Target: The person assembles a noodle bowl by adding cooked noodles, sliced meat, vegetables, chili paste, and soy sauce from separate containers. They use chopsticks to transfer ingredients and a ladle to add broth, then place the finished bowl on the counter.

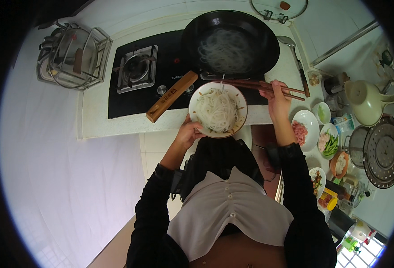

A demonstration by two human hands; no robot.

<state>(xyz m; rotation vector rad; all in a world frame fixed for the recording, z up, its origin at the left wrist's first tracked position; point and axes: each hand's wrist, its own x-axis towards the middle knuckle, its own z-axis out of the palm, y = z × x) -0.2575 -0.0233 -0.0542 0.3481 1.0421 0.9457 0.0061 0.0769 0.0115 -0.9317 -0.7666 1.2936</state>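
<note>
A: Here, which step is in hand?

B: As I judge it, I am moving noodles out of the wok (pixel 231 40) into the bowl (pixel 218 109). My left hand (pixel 189 133) grips the bowl by its near rim and holds it at the edge of the table (pixel 116 120), just in front of the stove (pixel 134 85). My right hand (pixel 278 99) is closed around a pair of long chopsticks (pixel 255 85), whose tips lie across the bowl's far rim.

A: What does the next move call for?

B: Probably a reach with the chopstick tips into the wok, with the bowl kept level and close to the wok's lip so that wet strands do not drop on the stove.

A: And the containers?

B: The bowl holds a heap of white noodles with a few darker bits at the sides. The wok holds more pale noodles, seemingly in water. To my right, the white plate (pixel 306 129) carries pink meat slices, the next dish (pixel 329 142) carries green vegetables, and a small wooden bowl (pixel 339 164) has something pale that I cannot tell. The steamer pot (pixel 384 152) is covered by its perforated tray.
</note>
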